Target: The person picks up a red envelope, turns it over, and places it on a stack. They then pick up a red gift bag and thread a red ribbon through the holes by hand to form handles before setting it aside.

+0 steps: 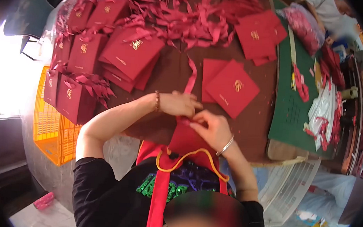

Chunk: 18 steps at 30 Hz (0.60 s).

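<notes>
Left hand (178, 104): forearm slanting inward, back uppermost, fingers bent; its hold cannot be told. Right hand (213, 126): reaching in opposite, thumb and fingers pinched on dark-red ribbon (184, 120). Flat red bag (183, 138): directly below the grip, bodyward. Logo-printed red bags (234, 88): beyond the grip, rightward.
</notes>
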Available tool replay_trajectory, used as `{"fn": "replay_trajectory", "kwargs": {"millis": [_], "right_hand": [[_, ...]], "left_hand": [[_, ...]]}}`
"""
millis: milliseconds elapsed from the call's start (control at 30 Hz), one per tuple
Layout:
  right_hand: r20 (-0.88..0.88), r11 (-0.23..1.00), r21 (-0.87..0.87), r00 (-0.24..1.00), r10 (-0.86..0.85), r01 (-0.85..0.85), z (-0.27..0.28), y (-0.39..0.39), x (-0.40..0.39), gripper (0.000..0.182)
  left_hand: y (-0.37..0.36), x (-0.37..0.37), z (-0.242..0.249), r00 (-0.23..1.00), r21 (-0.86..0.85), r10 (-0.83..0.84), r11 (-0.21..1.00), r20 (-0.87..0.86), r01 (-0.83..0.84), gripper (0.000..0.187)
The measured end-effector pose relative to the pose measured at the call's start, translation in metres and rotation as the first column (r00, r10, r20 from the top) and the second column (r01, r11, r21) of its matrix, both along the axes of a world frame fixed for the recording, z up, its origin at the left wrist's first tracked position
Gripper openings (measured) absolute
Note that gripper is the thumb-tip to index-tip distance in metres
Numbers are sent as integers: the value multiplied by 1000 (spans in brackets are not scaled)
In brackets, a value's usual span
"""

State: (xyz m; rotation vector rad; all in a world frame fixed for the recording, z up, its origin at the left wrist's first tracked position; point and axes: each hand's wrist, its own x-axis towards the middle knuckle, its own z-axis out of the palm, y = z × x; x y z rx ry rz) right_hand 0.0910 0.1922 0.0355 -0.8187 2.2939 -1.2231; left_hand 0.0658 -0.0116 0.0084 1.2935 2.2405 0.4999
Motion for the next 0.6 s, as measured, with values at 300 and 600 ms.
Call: {"fn": "replay_trajectory", "kwargs": {"millis": [300,600], "right_hand": [[-320,996,-42,945,59,-76,8,-6,11,14],[-104,995,-104,994,-24,13,-16,-4,2,14]], "left_hand": [[0,-13,-18,293,-3,89,960,952,-281,18],[19,4,-26,709,312,506,658,492,-686,16]]}}
